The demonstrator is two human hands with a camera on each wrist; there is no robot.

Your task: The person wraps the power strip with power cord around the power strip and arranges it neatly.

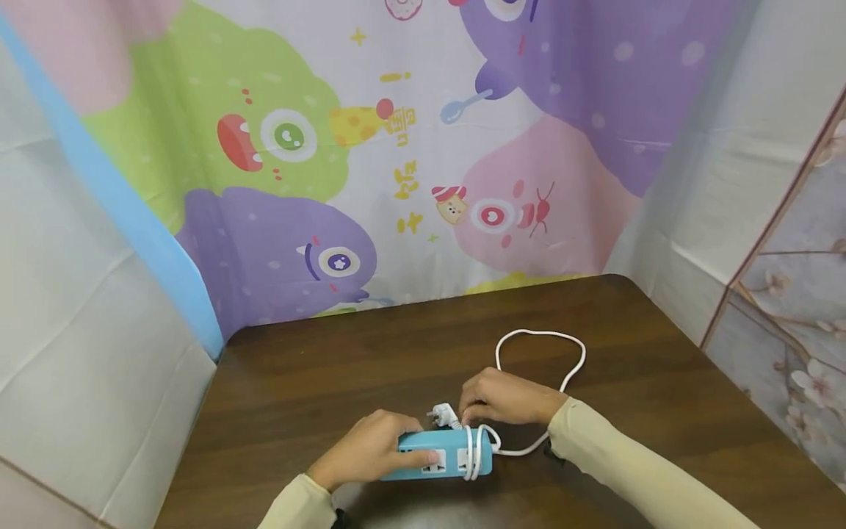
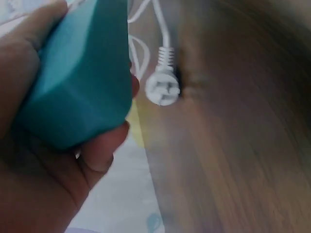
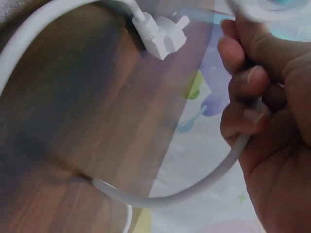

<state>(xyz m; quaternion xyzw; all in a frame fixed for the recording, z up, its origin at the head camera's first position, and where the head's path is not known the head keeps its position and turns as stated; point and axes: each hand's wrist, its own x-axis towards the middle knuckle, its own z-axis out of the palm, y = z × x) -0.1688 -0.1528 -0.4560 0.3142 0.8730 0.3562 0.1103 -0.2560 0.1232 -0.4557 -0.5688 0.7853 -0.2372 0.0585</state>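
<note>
My left hand (image 1: 375, 450) grips the left end of a blue power strip (image 1: 452, 444), its thumb lying across the white sockets. In the left wrist view the strip's plain blue end (image 2: 92, 97) sits between thumb and fingers. White cord (image 1: 473, 455) loops around the strip's right end. Just beyond the strip, my right hand (image 1: 505, 397) holds part of the cord; in the right wrist view curled fingers close round the cord (image 3: 209, 182). Beside the right fingertips is the white plug (image 1: 444, 415), its prongs pointing left in the head view.
The brown wooden table (image 1: 317, 382) carries a wide loop of loose cord (image 1: 575, 349) beyond the right forearm. A cartoon-printed curtain (image 1: 410, 279) hangs along the table's far edge. Pale panels (image 1: 700, 220) stand at the sides.
</note>
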